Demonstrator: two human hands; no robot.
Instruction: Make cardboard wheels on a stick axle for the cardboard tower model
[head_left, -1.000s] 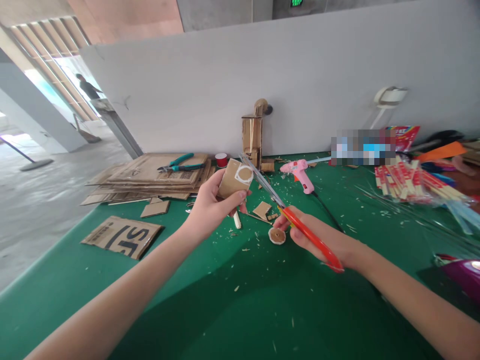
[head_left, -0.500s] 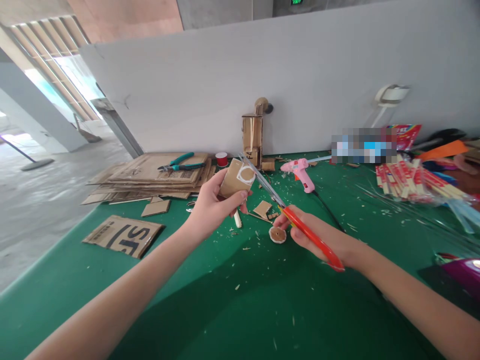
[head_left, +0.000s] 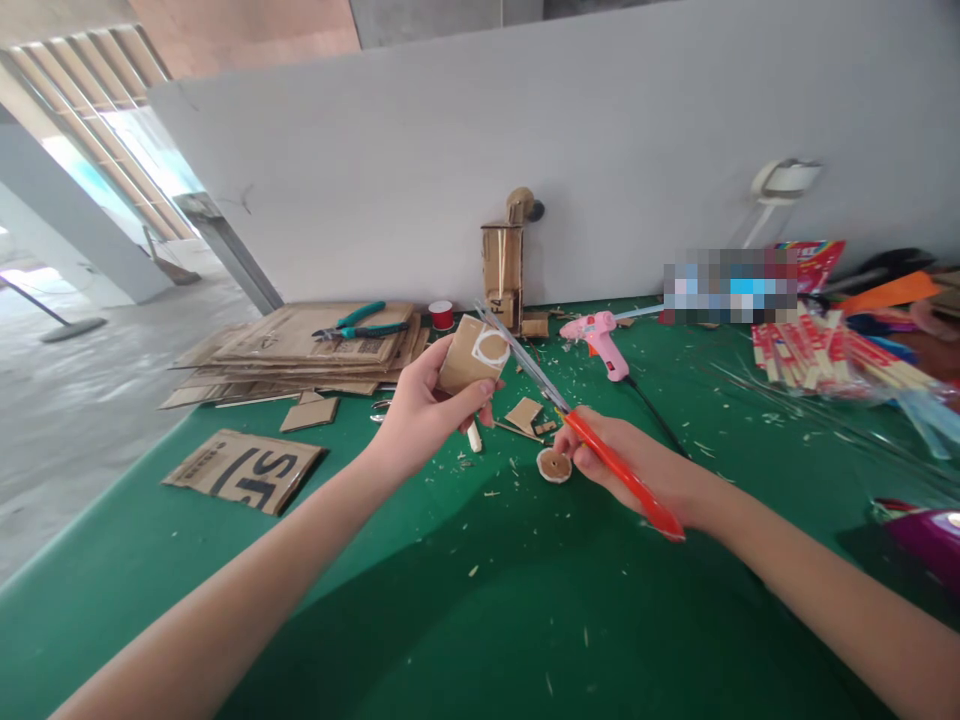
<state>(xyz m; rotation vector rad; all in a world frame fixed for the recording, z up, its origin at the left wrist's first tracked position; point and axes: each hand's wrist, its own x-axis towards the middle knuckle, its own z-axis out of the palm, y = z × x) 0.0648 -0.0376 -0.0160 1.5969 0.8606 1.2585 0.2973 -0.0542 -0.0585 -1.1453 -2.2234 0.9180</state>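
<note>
My left hand (head_left: 422, 413) grips a small piece of brown cardboard (head_left: 469, 357) with a white ring drawn on it, held up above the green table (head_left: 480, 600). My right hand (head_left: 637, 466) is closed round the red handles of a pair of scissors (head_left: 577, 427). The long blades point up and left and meet the right edge of the cardboard by the ring. A small round cardboard disc (head_left: 554, 465) lies on the table just below my right hand. Cardboard offcuts (head_left: 524, 414) and a white stick (head_left: 474, 437) lie between my hands.
A stack of flat cardboard (head_left: 300, 350) with green-handled pliers (head_left: 352, 324) sits at the back left; a printed cardboard piece (head_left: 244, 468) lies nearer. A cardboard model (head_left: 504, 265), a red cup (head_left: 442, 316), a pink glue gun (head_left: 602, 340) and bundled sticks (head_left: 832, 358) stand along the grey wall.
Both hands hold nearly the same pose. The view has tilted slightly, so everything sits a little higher in the picture.
</note>
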